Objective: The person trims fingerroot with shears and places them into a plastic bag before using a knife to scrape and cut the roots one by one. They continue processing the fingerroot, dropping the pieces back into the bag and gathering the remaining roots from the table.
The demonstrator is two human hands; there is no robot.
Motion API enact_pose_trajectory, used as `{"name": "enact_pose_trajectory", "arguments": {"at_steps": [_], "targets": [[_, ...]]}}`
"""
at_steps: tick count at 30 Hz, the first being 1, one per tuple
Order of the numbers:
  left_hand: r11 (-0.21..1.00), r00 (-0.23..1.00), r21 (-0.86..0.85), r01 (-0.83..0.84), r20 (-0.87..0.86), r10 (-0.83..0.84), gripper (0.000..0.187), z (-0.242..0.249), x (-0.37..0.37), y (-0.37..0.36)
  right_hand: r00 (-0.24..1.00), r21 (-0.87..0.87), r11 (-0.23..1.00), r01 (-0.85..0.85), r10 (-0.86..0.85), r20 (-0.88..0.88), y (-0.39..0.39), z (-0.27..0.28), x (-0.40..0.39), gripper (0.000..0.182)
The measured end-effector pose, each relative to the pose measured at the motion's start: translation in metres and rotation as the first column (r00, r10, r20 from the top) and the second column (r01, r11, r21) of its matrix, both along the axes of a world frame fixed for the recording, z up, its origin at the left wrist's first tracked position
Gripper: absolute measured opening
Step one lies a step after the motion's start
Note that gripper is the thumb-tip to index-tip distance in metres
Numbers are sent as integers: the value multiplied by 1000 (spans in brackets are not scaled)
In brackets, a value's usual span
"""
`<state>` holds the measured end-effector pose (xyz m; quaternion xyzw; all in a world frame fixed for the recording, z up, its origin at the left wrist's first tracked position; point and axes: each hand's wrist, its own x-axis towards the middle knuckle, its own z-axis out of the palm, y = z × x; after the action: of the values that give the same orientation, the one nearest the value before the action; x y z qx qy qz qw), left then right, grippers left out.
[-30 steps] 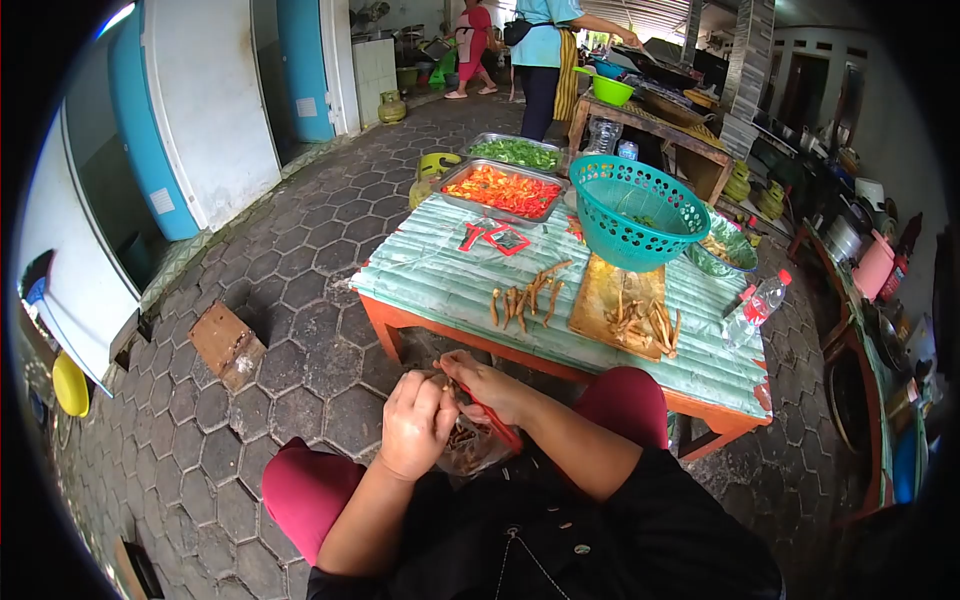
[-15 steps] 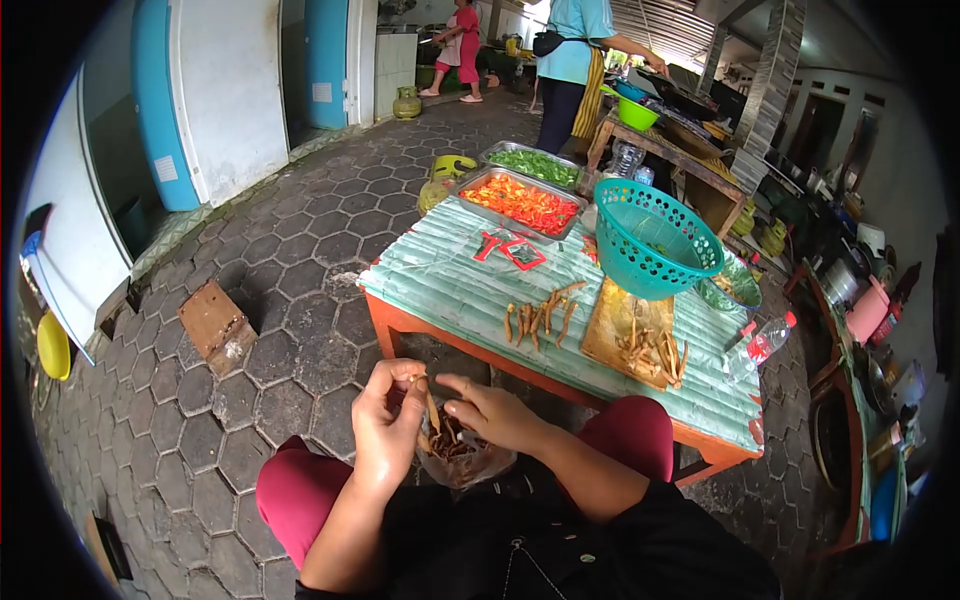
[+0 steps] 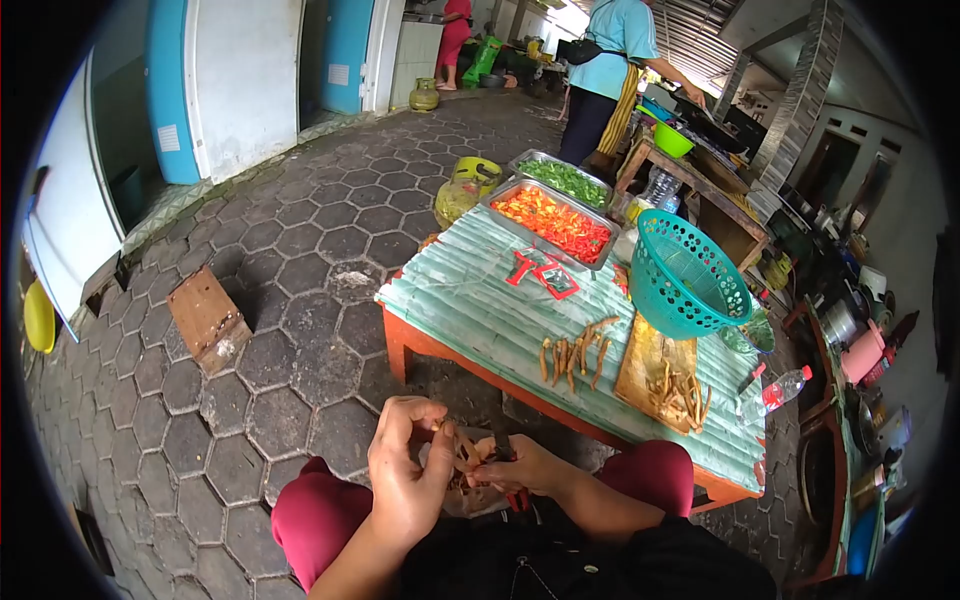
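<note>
My left hand (image 3: 412, 460) pinches a thin, finger-like brown root (image 3: 464, 447) between thumb and fingers above my lap. Close beside it, my right hand (image 3: 522, 468) is closed round what looks like a small knife (image 3: 501, 436), dark at the top with a bit of red below the fingers. Under both hands a clear plastic bag (image 3: 478, 500) with brown peelings sits in my lap, partly hidden. More brown roots (image 3: 578, 355) lie on the low table (image 3: 465, 290). Pale roots (image 3: 680, 393) rest on a wooden board (image 3: 648, 362).
Behind the roots stand a teal colander (image 3: 685, 300), a tray of cut red peppers (image 3: 555, 225) and a tray of chopped greens (image 3: 565, 180). A bottle (image 3: 775, 392) is at the right. Beyond, a person in blue (image 3: 610, 60) works at a stove; gas cylinders (image 3: 465, 190) stand on the paving.
The view has shifted, so the table appears lower and further right. My right hand has turned and closed; the knife-like tool now shows in it. The left still holds a root.
</note>
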<state>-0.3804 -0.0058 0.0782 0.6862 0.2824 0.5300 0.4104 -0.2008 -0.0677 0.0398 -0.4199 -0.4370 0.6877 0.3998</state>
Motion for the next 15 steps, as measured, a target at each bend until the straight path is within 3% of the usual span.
{"name": "enact_pose_trajectory", "arguments": {"at_steps": [2,4,5,8,9,10,11,13,15], "targets": [[998,999,-56,41,28,-40,19,-7,0,10,998,31,997,64,-63,-25,5,-1,4,14],[929,963,-284,239,193,-188,15,-7,-3,17,985,36,985,170,-171,28,9,-8,12,11],[928,962,-282,245,192,-196,15,-8,-4,21,984,39,983,177,-178,27,11,-8,15,11],[733,844,-419,535,310,-438,15,-12,-12,37,950,53,953,297,-301,79,16,-10,22,12],[732,841,-417,540,306,-446,15,-14,-12,39,936,185,936,301,-327,132,18,-15,25,13],[669,842,-515,536,266,-469,18,-16,-10,40,915,313,904,292,-359,182,20,-18,28,13],[602,839,-607,519,228,-494,20,-19,-9,40,913,318,900,298,-366,179,21,-18,30,13],[588,836,-647,485,146,-529,32,-27,-6,42,880,421,891,172,-331,341,21,-17,32,13],[835,812,-434,338,-314,-492,41,-33,-1,41,878,418,897,144,-310,364,20,-17,31,12]]}}
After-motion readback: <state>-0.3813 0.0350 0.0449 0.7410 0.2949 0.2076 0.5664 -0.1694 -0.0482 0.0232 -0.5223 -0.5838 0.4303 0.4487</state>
